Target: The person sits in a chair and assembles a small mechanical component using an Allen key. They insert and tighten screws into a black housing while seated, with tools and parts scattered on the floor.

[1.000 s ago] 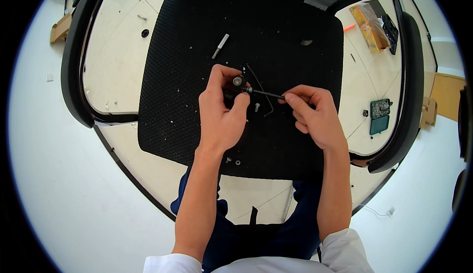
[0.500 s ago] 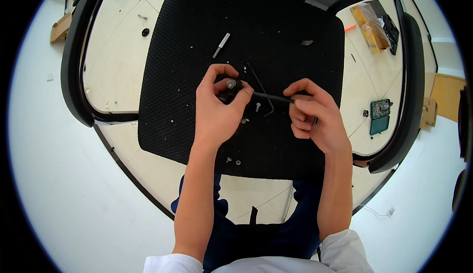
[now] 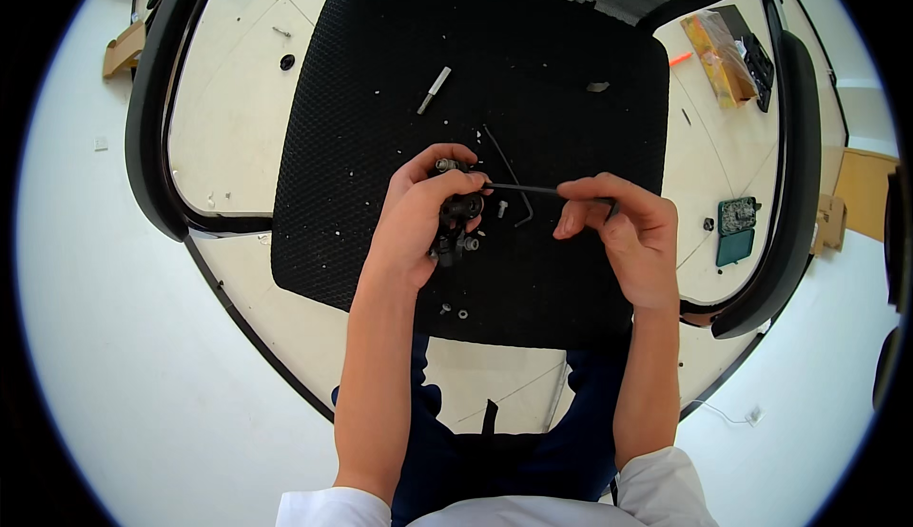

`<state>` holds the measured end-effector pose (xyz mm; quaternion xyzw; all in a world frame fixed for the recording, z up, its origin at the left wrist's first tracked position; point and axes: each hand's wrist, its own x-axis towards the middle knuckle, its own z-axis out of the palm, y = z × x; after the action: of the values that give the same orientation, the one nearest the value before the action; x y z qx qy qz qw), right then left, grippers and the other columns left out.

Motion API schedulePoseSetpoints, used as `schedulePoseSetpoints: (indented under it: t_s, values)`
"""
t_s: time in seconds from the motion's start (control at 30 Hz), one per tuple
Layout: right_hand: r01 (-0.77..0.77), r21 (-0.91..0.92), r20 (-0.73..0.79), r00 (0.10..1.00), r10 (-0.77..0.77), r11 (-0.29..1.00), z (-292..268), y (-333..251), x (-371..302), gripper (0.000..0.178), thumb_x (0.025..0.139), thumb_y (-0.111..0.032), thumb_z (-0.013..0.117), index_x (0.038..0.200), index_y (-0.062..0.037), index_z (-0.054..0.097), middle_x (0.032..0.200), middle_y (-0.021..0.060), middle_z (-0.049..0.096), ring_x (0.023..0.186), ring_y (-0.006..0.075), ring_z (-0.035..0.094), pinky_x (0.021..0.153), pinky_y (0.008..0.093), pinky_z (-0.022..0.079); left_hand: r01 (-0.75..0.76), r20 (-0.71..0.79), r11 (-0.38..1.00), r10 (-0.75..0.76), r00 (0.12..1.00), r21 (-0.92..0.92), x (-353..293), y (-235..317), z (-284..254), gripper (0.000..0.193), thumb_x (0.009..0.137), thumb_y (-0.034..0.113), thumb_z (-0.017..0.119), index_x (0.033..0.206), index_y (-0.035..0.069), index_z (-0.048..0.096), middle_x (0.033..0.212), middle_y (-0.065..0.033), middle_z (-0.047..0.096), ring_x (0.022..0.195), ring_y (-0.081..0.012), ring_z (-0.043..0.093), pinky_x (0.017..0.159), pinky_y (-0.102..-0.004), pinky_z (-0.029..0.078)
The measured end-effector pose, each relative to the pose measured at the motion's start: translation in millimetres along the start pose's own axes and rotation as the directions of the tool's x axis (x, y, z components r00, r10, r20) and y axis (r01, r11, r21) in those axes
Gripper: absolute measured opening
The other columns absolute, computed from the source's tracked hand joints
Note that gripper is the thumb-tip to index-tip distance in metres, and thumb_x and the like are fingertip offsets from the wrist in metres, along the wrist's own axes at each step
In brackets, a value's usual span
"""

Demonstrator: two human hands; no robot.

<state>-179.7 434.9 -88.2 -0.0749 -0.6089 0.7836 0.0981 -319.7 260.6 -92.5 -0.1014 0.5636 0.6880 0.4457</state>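
Gripping, left hand (image 3: 404,218): my fingers and thumb are closed on the black part (image 3: 461,209), held up over the seat.
Right hand (image 3: 639,242): fingers curled loosely on the hex key (image 3: 523,188) at its bent end, index finger along the shaft.
Hex key: runs roughly level from my right hand to my left fingertips; can't tell if the tip sits in the black part.
Seat (image 3: 342,232): black, under both my hands, with white specks on it.
Between hands: spare key (image 3: 508,170) lying aslant on the seat, bolt (image 3: 502,209) just beside it.
Far side of seat: white-handled tool (image 3: 435,90), lying tilted.
Near edge of seat: screw (image 3: 445,309) and nut (image 3: 463,315), side by side, apart.
Floor, right: green case (image 3: 735,246), lid folded out; yellow box (image 3: 715,56) farther off.
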Motion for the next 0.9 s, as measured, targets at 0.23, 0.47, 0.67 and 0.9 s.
schedulePoseSetpoints:
  t_s: [0.23, 0.47, 0.67, 0.9]
  values:
    - [0.049, -0.045, -0.188, 0.981, -0.057, 0.998, 10, -2, 3, 0.025, 0.095, -0.014, 0.059, 0.095, 0.0077, 0.071, 0.075, 0.0109, 0.062, 0.066, 0.0167, 0.064, 0.058, 0.0254, 0.054, -0.084, -0.019, 0.987, 0.088, 0.996, 0.135, 1, -3, 4, 0.015, 0.08, 0.007, 0.056, 0.092, 0.001, 0.062, 0.08, -0.0119, 0.062, 0.062, -0.0142, 0.056, 0.054, -0.0238, 0.046]
    - [-0.114, 0.436, -0.262, 0.933, 0.247, 0.893, 14, -6, 6, 0.025, 0.096, -0.006, 0.054, 0.116, 0.0079, 0.058, 0.071, 0.014, 0.063, 0.059, 0.0221, 0.067, 0.052, 0.0309, 0.057, -0.163, 0.001, 0.976, 0.164, 0.986, 0.142, 0, -3, 6, 0.013, 0.08, 0.006, 0.055, 0.091, 0.002, 0.061, 0.08, -0.011, 0.062, 0.064, -0.0145, 0.057, 0.055, -0.0238, 0.046]
    - [-0.108, 0.249, -0.213, 0.963, 0.163, 0.962, 22, 3, 6, 0.023, 0.093, 0.001, 0.057, 0.115, 0.0071, 0.058, 0.088, 0.0186, 0.067, 0.069, 0.0217, 0.07, 0.063, 0.0309, 0.06, -0.093, -0.051, 0.993, 0.097, 0.994, 0.079, 0, -4, 10, 0.013, 0.08, 0.005, 0.055, 0.091, 0.001, 0.061, 0.081, -0.0116, 0.061, 0.064, -0.0154, 0.057, 0.055, -0.024, 0.047]
    - [-0.044, -0.25, -0.24, 0.971, -0.018, 0.967, 27, 2, 3, 0.014, 0.09, -0.001, 0.065, 0.103, 0.0053, 0.068, 0.085, 0.0135, 0.07, 0.077, 0.0198, 0.072, 0.07, 0.027, 0.059, -0.053, -0.029, 0.996, 0.055, 0.998, 0.076, -1, 2, 3, 0.02, 0.079, 0.011, 0.05, 0.092, -0.001, 0.061, 0.083, -0.0135, 0.061, 0.066, -0.0169, 0.058, 0.056, -0.025, 0.049]
